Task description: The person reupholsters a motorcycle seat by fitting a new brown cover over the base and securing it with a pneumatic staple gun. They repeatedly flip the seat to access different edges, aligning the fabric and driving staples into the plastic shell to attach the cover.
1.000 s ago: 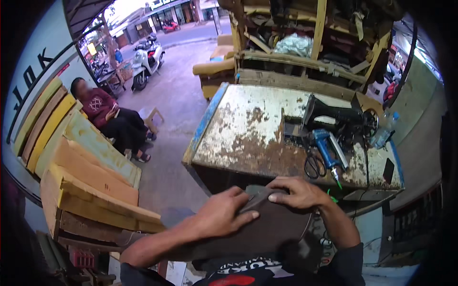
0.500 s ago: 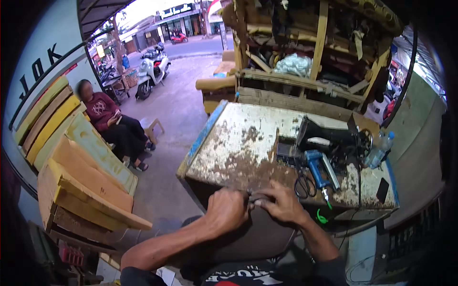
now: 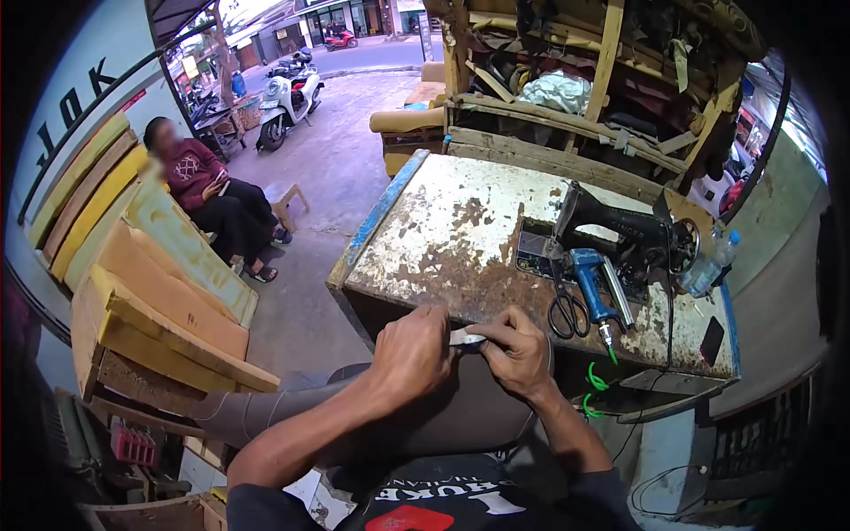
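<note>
A dark brown upholstery cover (image 3: 469,403) with stitched seams drapes over my lap and reaches out to the left. My left hand (image 3: 412,350) is closed on its upper edge, knuckles up. Close beside it, my right hand (image 3: 518,354) pinches the same edge between thumb and fingers. Between the two hands shows a small whitish strip (image 3: 466,338); whether it is the cover's underside or a separate piece I cannot tell. Both hands are just in front of the worn table's (image 3: 416,288) near edge.
On the table stand a black sewing machine (image 3: 620,226), scissors (image 3: 567,314), a blue air stapler (image 3: 591,288) with a green hose (image 3: 597,380), a phone (image 3: 711,341) and a water bottle (image 3: 713,265). A seated person (image 3: 212,195), foam-padded seat parts (image 3: 177,327) and a wooden frame (image 3: 567,164) surround it.
Both hands have risen slightly, and the whitish strip between them now shows more. The cover now stretches farther left across my lap. The view has shifted a little.
</note>
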The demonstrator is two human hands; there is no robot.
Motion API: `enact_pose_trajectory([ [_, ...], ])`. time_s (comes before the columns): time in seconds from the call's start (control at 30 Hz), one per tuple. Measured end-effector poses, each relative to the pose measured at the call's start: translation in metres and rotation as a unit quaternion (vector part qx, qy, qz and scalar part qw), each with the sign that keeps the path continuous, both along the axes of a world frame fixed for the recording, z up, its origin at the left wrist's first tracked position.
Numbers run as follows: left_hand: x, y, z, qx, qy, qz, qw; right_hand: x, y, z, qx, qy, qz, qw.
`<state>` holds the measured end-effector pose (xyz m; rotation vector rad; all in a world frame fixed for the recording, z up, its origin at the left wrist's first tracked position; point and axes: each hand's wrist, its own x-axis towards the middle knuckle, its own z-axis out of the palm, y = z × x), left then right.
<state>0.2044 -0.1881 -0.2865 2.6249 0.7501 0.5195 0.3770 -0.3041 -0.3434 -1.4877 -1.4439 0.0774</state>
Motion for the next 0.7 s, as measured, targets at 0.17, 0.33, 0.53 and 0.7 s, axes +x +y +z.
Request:
enact_pose_trajectory([
  [0.17,0.002,-0.014,0.005,0.039,0.032,-0.023,0.998,0.010,0.009,0.027,-0.110,-0.015,0.045,0.993],
  [0.33,0.005,-0.020,-0.008,0.064,0.020,0.031,0.997,0.011,0.019,-0.012,-0.052,-0.052,0.040,0.997],
  [0.53,0.017,-0.020,-0.025,0.108,-0.011,0.095,0.989,-0.008,0.021,-0.021,-0.066,0.031,-0.081,0.994],
  [0.7,0.020,0.005,-0.015,-0.069,0.098,0.144,0.982,0.016,0.033,-0.004,-0.280,0.082,0.007,0.956],
])
